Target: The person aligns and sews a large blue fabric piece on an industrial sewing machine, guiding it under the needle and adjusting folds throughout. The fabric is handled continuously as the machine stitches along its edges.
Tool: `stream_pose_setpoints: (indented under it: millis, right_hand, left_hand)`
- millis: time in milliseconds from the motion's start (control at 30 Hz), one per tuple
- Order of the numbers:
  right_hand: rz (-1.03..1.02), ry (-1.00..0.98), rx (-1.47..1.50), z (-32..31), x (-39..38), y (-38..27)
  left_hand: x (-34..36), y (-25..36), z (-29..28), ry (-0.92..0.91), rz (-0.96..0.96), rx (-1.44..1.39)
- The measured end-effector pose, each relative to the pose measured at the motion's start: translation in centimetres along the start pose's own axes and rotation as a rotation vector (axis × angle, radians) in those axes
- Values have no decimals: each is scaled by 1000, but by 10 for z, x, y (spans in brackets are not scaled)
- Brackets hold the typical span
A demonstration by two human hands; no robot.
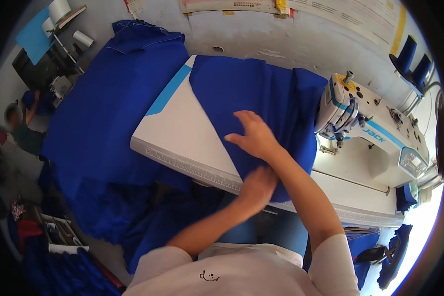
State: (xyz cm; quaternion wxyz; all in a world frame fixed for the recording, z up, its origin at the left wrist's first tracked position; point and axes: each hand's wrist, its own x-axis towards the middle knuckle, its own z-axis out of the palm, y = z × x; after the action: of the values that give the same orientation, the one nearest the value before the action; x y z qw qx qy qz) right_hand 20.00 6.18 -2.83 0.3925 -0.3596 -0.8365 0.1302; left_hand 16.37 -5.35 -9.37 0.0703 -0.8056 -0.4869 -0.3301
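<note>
One blue cloth (261,93) on one sewing table (177,133), right hand (254,135) flat, open, left hand (256,185) grip unclear

My sewing corner: grey plaster wall (281,34) at 12 o'clock, scuffed, paper charts (330,12) taped along top. White worktable (182,133) dead centre, ruler strip on front edge. White sewing machine (375,138) at 3 o'clock. Thread cones (413,59) at 2. Shelf with white rolls (59,19) at 11. Another person (22,128) seated at 9. Strong daylight glaring in at 4. Small white tray of bits (59,234) at 8.
</note>
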Motion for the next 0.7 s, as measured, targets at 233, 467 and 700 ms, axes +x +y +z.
stream_pose_setpoints:
  millis: [233,467,700]
  right_hand:
    - [-53,35,-354,72,-8,1]
    - [-111,-94,241,46,-80,-68]
    - [-69,-1401,796,53,-266,-135]
  left_hand:
    - [-98,9,-50,-140,-340,-610]
    - [-28,-40,-148,44,-241,-559]
    - [79,-68,-25,25,-144,-326]
